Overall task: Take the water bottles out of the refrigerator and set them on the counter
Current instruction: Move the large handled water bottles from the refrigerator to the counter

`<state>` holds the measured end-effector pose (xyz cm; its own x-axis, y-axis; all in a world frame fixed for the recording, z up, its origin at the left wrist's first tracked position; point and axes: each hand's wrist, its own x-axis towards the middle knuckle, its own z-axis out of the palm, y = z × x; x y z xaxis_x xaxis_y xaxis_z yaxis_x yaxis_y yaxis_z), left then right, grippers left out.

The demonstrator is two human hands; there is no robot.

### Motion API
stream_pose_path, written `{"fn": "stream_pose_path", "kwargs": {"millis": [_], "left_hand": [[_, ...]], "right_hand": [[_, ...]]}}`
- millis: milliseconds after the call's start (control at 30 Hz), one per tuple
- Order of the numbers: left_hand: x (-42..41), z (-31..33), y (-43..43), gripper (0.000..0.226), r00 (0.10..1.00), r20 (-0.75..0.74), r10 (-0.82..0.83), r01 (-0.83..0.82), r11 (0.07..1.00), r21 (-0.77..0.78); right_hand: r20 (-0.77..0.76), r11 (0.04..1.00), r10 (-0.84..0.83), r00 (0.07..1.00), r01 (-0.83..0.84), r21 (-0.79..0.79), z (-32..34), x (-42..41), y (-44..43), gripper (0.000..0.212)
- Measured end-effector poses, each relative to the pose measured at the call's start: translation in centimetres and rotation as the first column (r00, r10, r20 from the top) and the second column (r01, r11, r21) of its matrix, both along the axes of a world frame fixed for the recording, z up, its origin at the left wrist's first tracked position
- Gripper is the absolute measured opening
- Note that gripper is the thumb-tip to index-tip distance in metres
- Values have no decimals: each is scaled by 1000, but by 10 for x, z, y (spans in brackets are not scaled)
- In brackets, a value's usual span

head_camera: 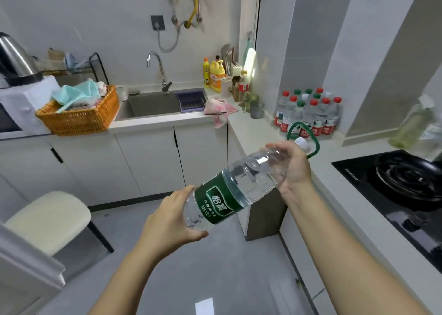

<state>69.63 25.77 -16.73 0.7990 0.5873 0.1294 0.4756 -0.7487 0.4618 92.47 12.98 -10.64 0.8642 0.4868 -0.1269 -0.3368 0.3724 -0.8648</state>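
A: Status?
B: Lg green-label bottle (229, 195) is held tilted in mid-air, near the counter (253, 132) but not on it. Base is gripped by left hand (172, 216), shoulder by right hand (291, 168).
A: Done vs. left?
B: Small bottles (308, 113) are stood in the counter corner. This one's yet to be set down. Fridge interior isn't seen, so the remainder can't be judged.

On my feed the person shows only as two forearms and two hands. Both forearms are bare from the lower edge of the view up to the wrists, with smooth, slender outlines. The left hand (172, 216) and the right hand (294, 168) are bare as well, with slim fingers and short nails
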Motion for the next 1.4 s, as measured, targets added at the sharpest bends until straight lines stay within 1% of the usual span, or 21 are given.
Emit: {"fn": "stream_pose_path", "kwargs": {"millis": [133, 300, 400, 500, 567, 633, 733, 833, 933, 1033, 1067, 1133, 1233, 1333, 1367, 1400], "left_hand": [[47, -7, -3, 98, 1000, -10, -9, 9, 1000, -6], [120, -11, -17, 102, 1000, 0, -12, 12, 1000, -26], [165, -12, -26, 102, 1000, 12, -16, 16, 999, -33], [204, -17, -35, 102, 1000, 25, -16, 17, 999, -47], [225, -21, -38, 103, 999, 29, -15, 17, 998, -61], [244, -24, -40, 104, 999, 22, -25, 27, 998, -65], [272, -26, -35, 103, 998, 14, -55, 56, 996, -70], [303, -29, -24, 105, 996, 12, -86, 87, 993, -85], [339, -39, -4, 108, 992, 7, -129, 128, 983, -130], [381, -54, 22, 107, 984, 22, -179, 180, 966, -184], [396, -59, 30, 106, 980, 36, -194, 198, 959, -202], [426, -69, 47, 104, 973, 57, -226, 233, 944, -235], [469, -88, 72, 99, 959, 62, -275, 281, 916, -285], [504, -107, 91, 96, 952, 58, -301, 301, 886, -354], [513, -113, 95, 95, 950, 55, -307, 304, 876, -375], [521, -118, 99, 96, 948, 54, -313, 308, 868, -390]], "right_hand": [[-21, 1000, 12, 1000, -12, 11, -8, 48, -5, 15], [-5, 1000, 10, 1000, -10, -12, -9, 119, -20, 10], [0, 1000, 0, 1000, 0, -2, -6, 162, -30, 14], [7, 1000, 1, 1000, -1, -15, -3, 198, -39, 8], [3, 999, 6, 1000, -6, -40, -2, 218, -44, 15], [-19, 999, -4, 1000, 4, -50, -3, 234, -48, 15], [-48, 999, -30, 998, 28, -42, -6, 258, -49, 6], [-54, 997, -70, 996, 68, -31, -13, 286, -42, 8], [-58, 995, -94, 994, 92, -45, -19, 315, -31, 7], [-25, 984, -164, 986, 162, -76, -28, 348, -14, 7], [-21, 979, -190, 982, 188, -73, -30, 359, -7, 10], [-18, 968, -239, 971, 237, -78, -33, 378, 9, 24], [-3, 946, -295, 956, 291, -144, -37, 404, 35, 31], [17, 914, -358, 933, 355, -196, -41, 422, 60, 56], [29, 906, -367, 930, 364, -218, -44, 427, 66, 58], [44, 898, -371, 928, 371, -236, -46, 431, 72, 54]]}}
